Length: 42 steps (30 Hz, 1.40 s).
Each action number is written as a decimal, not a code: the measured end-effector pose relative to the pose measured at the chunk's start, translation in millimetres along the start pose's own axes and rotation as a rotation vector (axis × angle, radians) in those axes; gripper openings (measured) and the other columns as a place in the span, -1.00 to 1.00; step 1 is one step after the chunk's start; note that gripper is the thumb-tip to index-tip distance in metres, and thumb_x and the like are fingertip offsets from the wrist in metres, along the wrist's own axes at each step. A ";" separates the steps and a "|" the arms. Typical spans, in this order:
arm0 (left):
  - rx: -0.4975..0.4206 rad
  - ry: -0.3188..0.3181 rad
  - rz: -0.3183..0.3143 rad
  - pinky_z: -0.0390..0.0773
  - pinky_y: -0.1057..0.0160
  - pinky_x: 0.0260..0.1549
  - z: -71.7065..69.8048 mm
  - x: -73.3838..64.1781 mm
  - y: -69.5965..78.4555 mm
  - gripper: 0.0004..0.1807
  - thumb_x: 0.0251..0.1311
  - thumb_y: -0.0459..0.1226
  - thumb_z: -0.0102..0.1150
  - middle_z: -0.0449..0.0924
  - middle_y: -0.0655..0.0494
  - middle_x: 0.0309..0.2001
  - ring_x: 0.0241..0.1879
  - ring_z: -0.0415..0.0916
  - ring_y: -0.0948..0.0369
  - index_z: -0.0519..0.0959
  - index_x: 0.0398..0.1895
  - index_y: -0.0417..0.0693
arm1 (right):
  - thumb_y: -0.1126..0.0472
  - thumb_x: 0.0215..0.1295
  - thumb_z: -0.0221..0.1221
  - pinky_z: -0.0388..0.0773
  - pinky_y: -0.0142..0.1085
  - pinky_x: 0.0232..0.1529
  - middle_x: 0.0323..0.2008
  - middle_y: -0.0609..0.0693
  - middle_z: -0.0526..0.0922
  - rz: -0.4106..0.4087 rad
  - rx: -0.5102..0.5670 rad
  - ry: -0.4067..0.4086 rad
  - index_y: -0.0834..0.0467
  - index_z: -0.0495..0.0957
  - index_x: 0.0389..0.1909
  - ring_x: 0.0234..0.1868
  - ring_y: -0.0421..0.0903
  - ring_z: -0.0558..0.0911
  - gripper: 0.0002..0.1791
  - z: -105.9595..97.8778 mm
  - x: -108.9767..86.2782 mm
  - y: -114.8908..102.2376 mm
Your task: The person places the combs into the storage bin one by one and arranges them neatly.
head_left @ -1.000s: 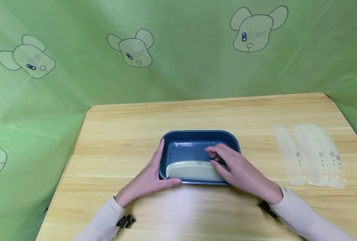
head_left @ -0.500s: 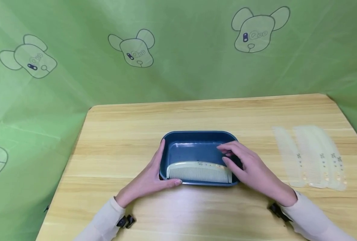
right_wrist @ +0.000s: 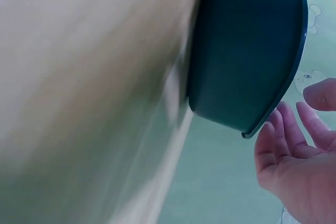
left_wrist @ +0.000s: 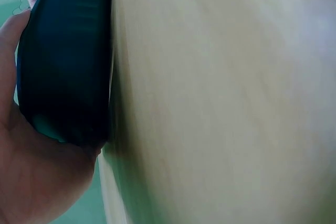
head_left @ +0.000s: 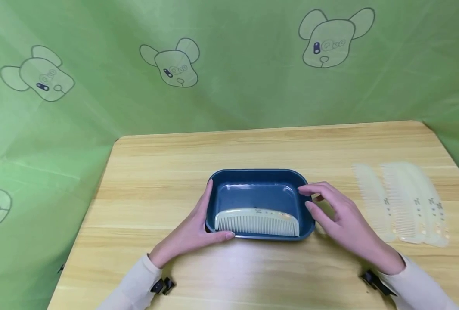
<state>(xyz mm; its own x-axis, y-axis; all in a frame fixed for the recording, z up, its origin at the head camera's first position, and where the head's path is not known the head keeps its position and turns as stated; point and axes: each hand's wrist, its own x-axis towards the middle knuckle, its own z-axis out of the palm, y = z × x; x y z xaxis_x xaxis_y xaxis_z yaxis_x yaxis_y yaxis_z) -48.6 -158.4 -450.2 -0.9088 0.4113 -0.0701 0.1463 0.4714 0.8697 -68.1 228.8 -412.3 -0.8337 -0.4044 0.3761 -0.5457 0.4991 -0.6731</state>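
Observation:
A dark blue rectangular plastic box [head_left: 258,177] with rounded corners sits on the table in the head view. One pale, translucent comb [head_left: 256,223] lies inside along the near wall, teeth toward the front. My left hand [head_left: 190,234] grips the box's left front corner, its thumb on the front rim and fingers along the left side. The left wrist view shows that palm against the box's outer wall [left_wrist: 63,61]. My right hand [head_left: 343,215] is by the right rim, fingers loosely bent, holding nothing. In the right wrist view its fingers are near the box's rim.
Several similar combs [head_left: 401,202] lie side by side on the right of the wooden table [head_left: 156,181], some overlapping. A green printed cloth [head_left: 229,99] hangs behind and at the sides. Black wrist devices sit under both sleeves.
My right hand has moved right, from above the comb in the box to the right rim. The whole comb now shows. My left hand stays on the box.

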 end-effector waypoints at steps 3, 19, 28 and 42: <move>0.000 0.003 0.005 0.00 -0.20 0.58 -0.1 1.0 0.8 0.52 0.18 0.17 0.62 -0.47 0.20 0.77 0.72 -0.28 0.06 -0.50 0.78 0.44 | 0.56 0.39 0.32 0.45 -0.55 0.21 0.19 -0.04 0.70 0.003 -0.013 0.025 0.21 0.64 0.30 0.13 -0.19 0.62 -0.51 -3.8 -2.8 3.3; -0.004 -0.003 -0.006 -0.01 -0.19 0.58 1.4 -0.3 2.0 0.51 0.19 0.16 0.62 -0.47 0.22 0.77 0.72 -0.30 0.09 -0.50 0.79 0.44 | 0.57 0.42 0.29 0.42 -0.67 0.16 0.14 0.10 0.71 0.177 -0.004 0.140 0.27 0.61 0.28 0.06 -0.29 0.62 -0.55 -26.5 -24.8 12.3; -0.006 -0.003 -0.006 0.01 -0.20 0.58 0.3 -0.5 2.1 0.51 0.19 0.17 0.62 -0.47 0.23 0.77 0.72 -0.29 0.08 -0.50 0.79 0.44 | 0.50 0.47 0.28 0.45 -0.71 0.07 0.21 0.21 0.65 0.293 -0.032 0.145 0.30 0.54 0.35 0.09 -0.43 0.58 -0.54 -35.8 -36.4 20.5; 0.000 0.001 -0.002 0.02 -0.28 0.56 0.0 -1.3 1.3 0.48 0.21 0.16 0.60 -0.45 0.19 0.77 0.72 -0.29 0.01 -0.47 0.79 0.44 | 0.33 0.51 0.36 0.30 -0.82 -0.02 0.33 0.41 0.54 0.415 -0.123 0.104 0.35 0.37 0.50 0.13 -0.31 0.53 -0.36 -55.3 -50.5 40.3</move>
<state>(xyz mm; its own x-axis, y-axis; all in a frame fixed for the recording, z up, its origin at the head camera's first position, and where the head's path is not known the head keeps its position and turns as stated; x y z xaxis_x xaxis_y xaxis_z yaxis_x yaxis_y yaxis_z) -47.2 -158.3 -449.0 -0.9094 0.4098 -0.0712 0.1447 0.4721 0.8696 -52.7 311.7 -423.2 -0.9849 -0.0743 0.1561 -0.1635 0.6933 -0.7018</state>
